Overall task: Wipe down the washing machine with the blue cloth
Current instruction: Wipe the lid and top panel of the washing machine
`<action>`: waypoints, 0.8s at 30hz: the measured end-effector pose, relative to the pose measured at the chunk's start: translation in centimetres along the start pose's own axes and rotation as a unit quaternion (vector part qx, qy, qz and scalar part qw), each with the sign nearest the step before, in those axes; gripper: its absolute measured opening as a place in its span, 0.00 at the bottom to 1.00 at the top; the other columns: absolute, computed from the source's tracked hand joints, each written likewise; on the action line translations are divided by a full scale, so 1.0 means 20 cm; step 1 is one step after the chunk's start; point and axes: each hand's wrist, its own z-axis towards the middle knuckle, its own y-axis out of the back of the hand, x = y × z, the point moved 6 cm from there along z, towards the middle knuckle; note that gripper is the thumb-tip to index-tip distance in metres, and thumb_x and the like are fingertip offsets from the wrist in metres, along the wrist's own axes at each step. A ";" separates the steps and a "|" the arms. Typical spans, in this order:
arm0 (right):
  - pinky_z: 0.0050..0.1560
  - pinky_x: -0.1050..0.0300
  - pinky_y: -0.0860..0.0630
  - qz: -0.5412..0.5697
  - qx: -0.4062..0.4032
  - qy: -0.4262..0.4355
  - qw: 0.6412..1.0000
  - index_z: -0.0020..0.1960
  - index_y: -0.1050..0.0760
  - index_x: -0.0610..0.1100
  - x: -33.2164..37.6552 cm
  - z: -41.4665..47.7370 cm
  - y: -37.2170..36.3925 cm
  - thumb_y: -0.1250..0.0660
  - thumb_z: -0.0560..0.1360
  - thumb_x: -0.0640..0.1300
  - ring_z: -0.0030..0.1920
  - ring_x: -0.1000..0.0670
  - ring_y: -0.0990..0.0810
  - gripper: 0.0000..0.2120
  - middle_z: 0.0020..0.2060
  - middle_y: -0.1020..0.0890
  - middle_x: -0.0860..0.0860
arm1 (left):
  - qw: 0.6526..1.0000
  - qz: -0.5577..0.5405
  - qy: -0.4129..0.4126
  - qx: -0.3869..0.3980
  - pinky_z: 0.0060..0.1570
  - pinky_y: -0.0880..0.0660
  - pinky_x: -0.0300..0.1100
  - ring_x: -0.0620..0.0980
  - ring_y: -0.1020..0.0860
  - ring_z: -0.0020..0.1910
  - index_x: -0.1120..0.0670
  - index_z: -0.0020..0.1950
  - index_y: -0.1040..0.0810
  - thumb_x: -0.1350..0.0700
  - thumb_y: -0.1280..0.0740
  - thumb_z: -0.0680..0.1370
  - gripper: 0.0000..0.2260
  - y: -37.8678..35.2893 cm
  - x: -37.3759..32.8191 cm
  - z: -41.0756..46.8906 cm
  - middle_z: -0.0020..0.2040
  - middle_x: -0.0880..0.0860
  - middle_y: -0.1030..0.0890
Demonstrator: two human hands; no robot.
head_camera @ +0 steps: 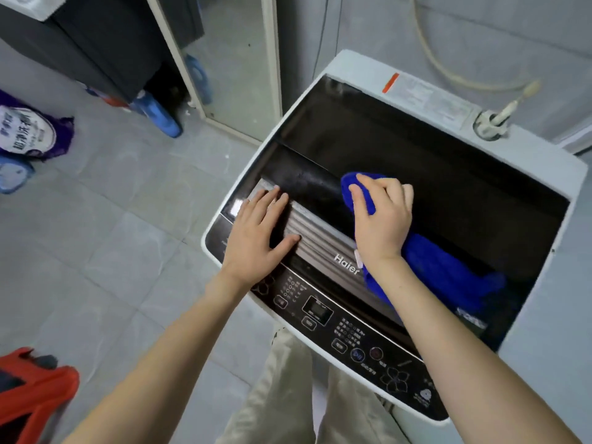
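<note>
The washing machine [352,68] stands with its dark lid closed; the right hand [381,216] presses the blue cloth [442,270] flat onto that lid, fingers curled over the cloth's far end; the left hand [256,232] lies open, palm down, on the lid's grey ribbed strip above the control panel [323,318]

Two bare forearms, no sleeves reaching as far as the wrists. No rings, watch or bracelets on left hand [256,232] or right hand [381,219]. Fingernails short and unpainted. Below, loose light beige trousers [288,395] with soft creases in the fabric.
</note>
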 end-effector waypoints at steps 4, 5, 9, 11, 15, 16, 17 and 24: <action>0.39 0.54 0.26 -0.125 0.047 -0.064 0.989 0.60 0.23 0.48 0.10 0.17 -0.18 0.40 0.81 0.49 0.50 0.46 0.28 0.11 0.51 0.23 0.47 | 1.000 -0.017 -0.016 -0.008 0.77 0.43 0.55 0.53 0.42 0.79 0.52 0.79 0.37 0.38 0.37 0.78 0.33 0.05 0.11 0.19 0.79 0.53 0.37; 0.41 0.54 0.26 -0.133 0.057 -0.053 0.988 0.60 0.24 0.48 0.16 0.21 -0.24 0.40 0.81 0.50 0.50 0.45 0.28 0.11 0.52 0.23 0.46 | 0.999 -0.023 -0.022 -0.010 0.77 0.44 0.53 0.53 0.41 0.78 0.53 0.78 0.36 0.38 0.36 0.78 0.33 0.06 0.13 0.24 0.79 0.53 0.37; 0.45 0.53 0.29 -0.126 0.101 -0.003 0.987 0.59 0.25 0.48 0.40 0.40 -0.49 0.41 0.80 0.55 0.52 0.45 0.28 0.15 0.53 0.24 0.46 | 0.997 -0.051 -0.051 0.001 0.77 0.42 0.51 0.55 0.40 0.78 0.56 0.78 0.36 0.42 0.35 0.77 0.33 0.05 0.16 0.43 0.78 0.55 0.37; 0.46 0.52 0.27 -0.097 0.126 0.021 0.987 0.57 0.24 0.48 0.42 0.45 -0.54 0.38 0.78 0.58 0.53 0.45 0.28 0.15 0.52 0.24 0.47 | 0.996 -0.064 -0.057 0.009 0.76 0.41 0.52 0.55 0.40 0.78 0.56 0.78 0.36 0.43 0.36 0.78 0.32 0.05 0.17 0.49 0.79 0.54 0.37; 0.47 0.53 0.28 -0.097 0.106 0.005 0.990 0.58 0.21 0.49 0.15 0.47 -0.37 0.35 0.78 0.55 0.53 0.46 0.28 0.14 0.50 0.21 0.48 | 0.996 -0.038 -0.073 0.019 0.77 0.43 0.52 0.55 0.41 0.78 0.55 0.78 0.35 0.42 0.40 0.79 0.30 0.05 0.19 0.53 0.78 0.54 0.36; 0.48 0.53 0.28 -0.109 0.082 -0.030 0.990 0.58 0.21 0.48 0.02 0.49 -0.28 0.34 0.77 0.55 0.52 0.44 0.27 0.14 0.50 0.21 0.47 | 0.996 -0.028 -0.082 0.026 0.77 0.44 0.52 0.55 0.41 0.78 0.54 0.78 0.35 0.42 0.41 0.79 0.29 0.05 0.18 0.54 0.78 0.54 0.37; 0.48 0.52 0.29 -0.119 0.057 -0.069 0.989 0.58 0.20 0.48 -0.11 0.49 -0.17 0.34 0.77 0.54 0.52 0.43 0.27 0.15 0.49 0.21 0.45 | 0.995 -0.019 -0.093 0.034 0.78 0.46 0.52 0.55 0.41 0.78 0.54 0.78 0.35 0.42 0.41 0.80 0.29 0.04 0.17 0.56 0.79 0.54 0.37; 0.51 0.43 0.26 -0.173 -0.048 -0.307 0.935 0.58 0.22 0.46 -0.94 0.14 0.60 0.40 0.74 0.61 0.54 0.35 0.25 0.22 0.51 0.21 0.38 | 0.983 0.008 -0.167 0.079 0.78 0.47 0.53 0.53 0.42 0.79 0.53 0.78 0.34 0.43 0.45 0.81 0.27 -0.02 0.03 0.72 0.78 0.51 0.35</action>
